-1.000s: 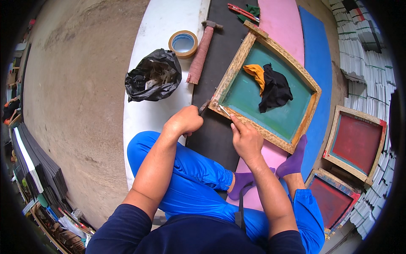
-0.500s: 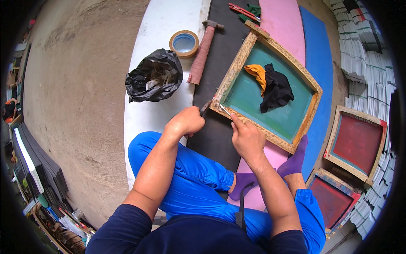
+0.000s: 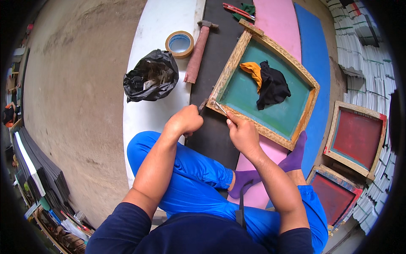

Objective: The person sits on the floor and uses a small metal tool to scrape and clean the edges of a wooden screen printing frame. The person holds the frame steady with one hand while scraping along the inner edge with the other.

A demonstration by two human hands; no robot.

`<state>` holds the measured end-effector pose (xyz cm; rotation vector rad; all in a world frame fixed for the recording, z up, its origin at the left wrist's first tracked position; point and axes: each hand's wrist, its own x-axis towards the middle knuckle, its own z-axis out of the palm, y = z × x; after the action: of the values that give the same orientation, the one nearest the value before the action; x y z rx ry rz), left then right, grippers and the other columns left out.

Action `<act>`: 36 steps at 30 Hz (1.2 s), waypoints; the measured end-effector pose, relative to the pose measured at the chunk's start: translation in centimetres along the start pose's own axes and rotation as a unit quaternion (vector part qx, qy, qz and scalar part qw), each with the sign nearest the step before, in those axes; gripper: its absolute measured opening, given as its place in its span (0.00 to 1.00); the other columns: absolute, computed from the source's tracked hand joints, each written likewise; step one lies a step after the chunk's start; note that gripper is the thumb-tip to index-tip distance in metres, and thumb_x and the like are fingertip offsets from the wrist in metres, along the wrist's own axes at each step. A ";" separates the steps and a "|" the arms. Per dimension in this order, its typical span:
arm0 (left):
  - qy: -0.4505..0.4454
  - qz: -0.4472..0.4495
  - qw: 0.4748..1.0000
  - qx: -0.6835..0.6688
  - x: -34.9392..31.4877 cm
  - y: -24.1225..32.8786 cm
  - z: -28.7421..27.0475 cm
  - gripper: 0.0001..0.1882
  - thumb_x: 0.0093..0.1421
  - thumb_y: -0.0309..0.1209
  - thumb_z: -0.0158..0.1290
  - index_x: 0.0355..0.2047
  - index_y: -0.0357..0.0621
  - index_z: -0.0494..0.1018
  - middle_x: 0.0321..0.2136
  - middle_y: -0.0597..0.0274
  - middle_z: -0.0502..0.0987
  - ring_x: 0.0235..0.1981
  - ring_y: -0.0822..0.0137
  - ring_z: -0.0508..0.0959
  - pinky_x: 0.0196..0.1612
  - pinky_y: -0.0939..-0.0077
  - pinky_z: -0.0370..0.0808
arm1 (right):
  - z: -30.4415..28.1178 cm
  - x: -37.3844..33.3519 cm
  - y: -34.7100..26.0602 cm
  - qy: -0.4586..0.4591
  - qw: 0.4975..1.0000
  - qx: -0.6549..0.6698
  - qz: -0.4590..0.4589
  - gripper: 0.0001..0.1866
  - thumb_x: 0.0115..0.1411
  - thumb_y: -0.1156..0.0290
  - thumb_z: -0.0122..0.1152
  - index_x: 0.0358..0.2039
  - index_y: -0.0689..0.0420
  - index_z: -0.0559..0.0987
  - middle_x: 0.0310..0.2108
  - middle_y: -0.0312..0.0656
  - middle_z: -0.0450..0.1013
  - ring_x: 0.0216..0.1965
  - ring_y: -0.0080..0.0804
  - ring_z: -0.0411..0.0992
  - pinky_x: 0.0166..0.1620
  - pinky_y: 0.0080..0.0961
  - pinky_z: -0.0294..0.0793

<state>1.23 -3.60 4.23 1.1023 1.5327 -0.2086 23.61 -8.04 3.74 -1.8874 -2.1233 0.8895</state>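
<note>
A wooden screen-printing frame (image 3: 315,111) with green mesh (image 3: 237,95) lies before me, its near-left corner closest to my hands. My left hand (image 3: 186,120) is closed in a fist around a dark metal hand tool (image 3: 203,106), whose head touches or nearly touches the outside of that corner; the fist hides its kind. My right hand (image 3: 244,133) pinches a slim, shiny metal tool (image 3: 220,108), with the tip at the same corner's wood. A black cloth (image 3: 274,86) and a yellow-orange cloth (image 3: 252,70) rest on the mesh.
Left of the frame are a hammer (image 3: 198,55) with a wrapped handle, a tape roll (image 3: 191,45) and an open black plastic bag (image 3: 171,84). A red-handled tool (image 3: 237,10) lies beyond. Two red-mesh frames (image 3: 334,154) and stacked white sheets (image 3: 359,55) stand right.
The view has shifted slightly, so the frame and things around it sit a little further left. Both hands stay at the corner, still gripping their tools.
</note>
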 end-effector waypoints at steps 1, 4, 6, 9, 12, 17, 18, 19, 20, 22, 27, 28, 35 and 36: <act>-0.002 0.001 1.000 0.000 0.0 0.2 0.0 0.14 0.47 0.22 0.44 0.23 0.22 0.78 0.19 0.37 0.80 0.21 0.49 0.83 0.29 0.58 0.81 | 1.3 -0.1 1.8 0.028 0.999 0.035 -0.030 0.18 0.64 0.64 0.60 0.54 0.46 0.82 0.28 0.52 0.79 0.26 0.52 0.79 0.31 0.47 0.79; -0.001 -0.003 1.000 -0.001 -0.2 0.2 -0.1 0.15 0.47 0.22 0.44 0.23 0.22 0.78 0.19 0.37 0.80 0.20 0.49 0.83 0.29 0.58 0.81 | 0.5 -0.5 0.4 0.003 0.996 -0.080 -0.039 0.18 0.64 0.66 0.61 0.54 0.47 0.82 0.30 0.50 0.80 0.29 0.52 0.80 0.34 0.42 0.80; -0.001 -0.005 1.000 0.002 -0.2 0.0 -0.1 0.15 0.47 0.22 0.44 0.23 0.22 0.78 0.19 0.37 0.80 0.21 0.49 0.83 0.29 0.59 0.81 | -0.6 -0.6 -1.1 -0.039 0.988 -0.147 -0.010 0.17 0.65 0.67 0.61 0.53 0.49 0.83 0.35 0.52 0.81 0.34 0.53 0.81 0.38 0.39 0.80; -0.003 -0.007 1.000 0.007 0.0 0.0 0.0 0.15 0.47 0.23 0.44 0.23 0.22 0.78 0.19 0.38 0.80 0.21 0.49 0.83 0.29 0.59 0.81 | -0.6 -0.2 -1.0 -0.054 0.997 -0.035 0.030 0.16 0.65 0.67 0.62 0.52 0.52 0.83 0.43 0.56 0.81 0.38 0.54 0.81 0.43 0.35 0.80; 0.000 -0.010 1.000 0.003 0.3 -0.1 0.1 0.15 0.48 0.23 0.44 0.23 0.22 0.78 0.19 0.37 0.80 0.21 0.49 0.83 0.29 0.59 0.81 | 1.7 0.1 2.6 -0.007 0.981 0.191 0.022 0.16 0.64 0.67 0.63 0.53 0.51 0.83 0.44 0.56 0.81 0.38 0.53 0.81 0.43 0.33 0.80; 0.004 -0.014 1.000 -0.009 0.1 -0.1 0.0 0.15 0.48 0.23 0.44 0.23 0.22 0.78 0.19 0.38 0.80 0.21 0.49 0.83 0.29 0.58 0.81 | 0.9 -0.3 1.5 0.010 0.993 0.117 0.002 0.16 0.64 0.67 0.63 0.52 0.52 0.83 0.42 0.53 0.82 0.37 0.51 0.82 0.42 0.34 0.80; 0.001 -0.016 1.000 -0.004 0.1 -0.2 0.1 0.14 0.48 0.23 0.44 0.23 0.22 0.78 0.19 0.38 0.80 0.21 0.49 0.83 0.29 0.58 0.81 | 0.5 -0.4 0.8 -0.008 1.000 0.019 -0.004 0.16 0.65 0.66 0.62 0.52 0.52 0.83 0.41 0.52 0.82 0.37 0.52 0.81 0.42 0.37 0.80; -0.003 -0.018 1.000 0.001 0.2 -0.2 0.1 0.14 0.47 0.23 0.44 0.23 0.22 0.78 0.19 0.38 0.80 0.21 0.50 0.83 0.29 0.58 0.81 | 0.2 -0.5 0.2 -0.026 0.996 -0.079 -0.010 0.16 0.65 0.66 0.61 0.52 0.51 0.83 0.41 0.51 0.82 0.36 0.54 0.81 0.42 0.41 0.79; -0.006 -0.018 1.000 0.006 0.3 -0.1 0.1 0.14 0.47 0.23 0.44 0.23 0.22 0.78 0.19 0.39 0.80 0.21 0.50 0.83 0.29 0.58 0.81 | 0.0 -0.6 -0.1 -0.042 0.983 -0.177 -0.015 0.16 0.65 0.65 0.60 0.52 0.51 0.83 0.40 0.50 0.82 0.36 0.55 0.81 0.42 0.44 0.78; -0.002 -0.015 1.000 0.009 0.3 -0.1 0.1 0.14 0.47 0.23 0.44 0.23 0.23 0.78 0.19 0.39 0.80 0.21 0.50 0.83 0.29 0.58 0.81 | 0.8 -0.3 1.1 -0.004 1.000 0.002 -0.022 0.17 0.65 0.65 0.61 0.53 0.52 0.83 0.38 0.49 0.83 0.33 0.48 0.82 0.39 0.40 0.79; -0.004 -0.010 1.000 0.008 0.3 -0.1 0.0 0.14 0.46 0.22 0.44 0.22 0.23 0.78 0.19 0.39 0.80 0.21 0.50 0.83 0.30 0.59 0.81 | 3.1 1.2 4.9 -0.023 0.947 0.320 0.000 0.19 0.67 0.65 0.61 0.56 0.54 0.81 0.27 0.37 0.78 0.24 0.24 0.75 0.29 0.24 0.72; -0.007 -0.009 1.000 0.013 0.4 -0.1 0.0 0.14 0.46 0.22 0.44 0.22 0.23 0.78 0.19 0.39 0.80 0.21 0.50 0.83 0.30 0.59 0.81 | 2.4 1.3 4.9 -0.087 0.920 0.372 0.091 0.19 0.68 0.65 0.61 0.57 0.55 0.81 0.25 0.34 0.76 0.23 0.19 0.71 0.28 0.21 0.69; -0.002 -0.006 1.000 -0.010 0.6 -0.4 0.0 0.15 0.46 0.22 0.43 0.23 0.22 0.78 0.20 0.39 0.81 0.21 0.50 0.83 0.29 0.59 0.82 | 1.1 1.4 4.6 -0.146 0.880 0.416 0.179 0.20 0.68 0.65 0.62 0.58 0.56 0.80 0.22 0.27 0.69 0.21 0.18 0.67 0.24 0.21 0.67; -0.004 -0.007 1.000 -0.011 0.6 -0.5 0.0 0.14 0.46 0.22 0.43 0.23 0.22 0.78 0.20 0.39 0.81 0.21 0.51 0.83 0.29 0.60 0.82 | 1.6 1.2 4.7 -0.126 0.910 0.375 0.121 0.20 0.68 0.64 0.62 0.58 0.56 0.80 0.21 0.28 0.71 0.21 0.19 0.69 0.24 0.23 0.68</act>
<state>0.95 -3.55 3.53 1.0717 1.5324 -0.2044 26.62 -7.26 -0.38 -1.6696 -1.3217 1.7673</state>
